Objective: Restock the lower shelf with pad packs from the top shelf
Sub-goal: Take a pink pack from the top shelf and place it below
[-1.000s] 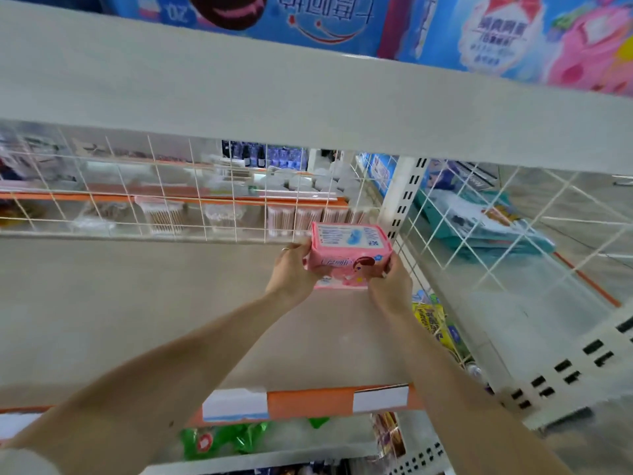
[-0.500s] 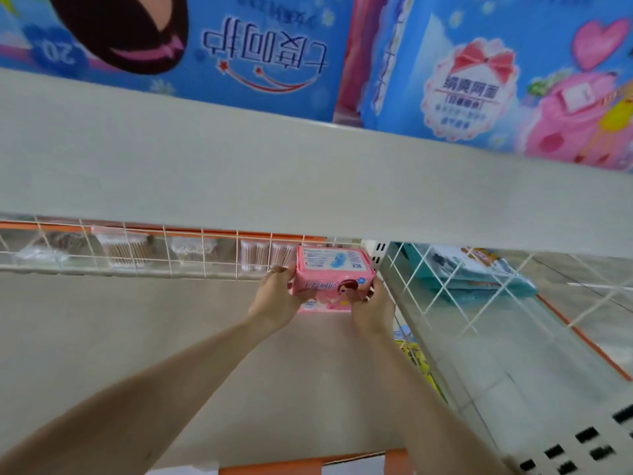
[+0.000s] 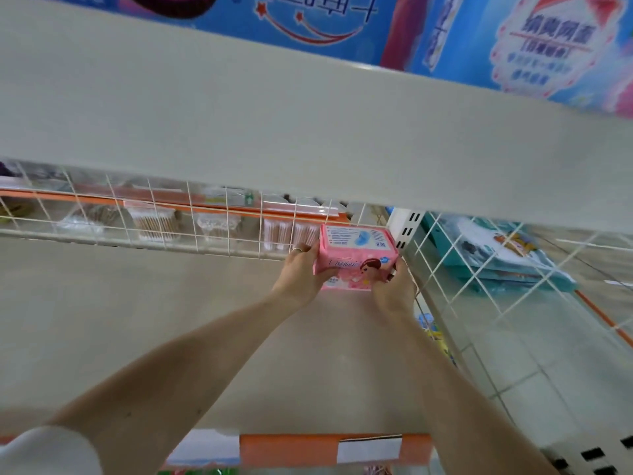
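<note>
Far right on the lower shelf (image 3: 137, 320), left hand (image 3: 298, 274) and right hand (image 3: 394, 291) hold the pink pad pack (image 3: 356, 250), each grip closed on one end. It apparently rests atop a second pack (image 3: 346, 285). Likely light, squashy and slick-wrapped, so the ends hold best.

View pitches up from 1.0 s ago: the blue packs (image 3: 308, 22) on the top shelf (image 3: 239, 114) fill more of the upper frame, and a white sleeve (image 3: 44, 450) now enters at the lower left. The pink pad pack (image 3: 356, 250) sits slightly deeper toward the rear right corner of the lower shelf (image 3: 137, 320), its top edge overlapping more of the wire back fence (image 3: 171, 217). The right hand (image 3: 394, 289) now curls round the pack's front right corner instead of its end; the left hand (image 3: 299, 275) follows the pack back.
</note>
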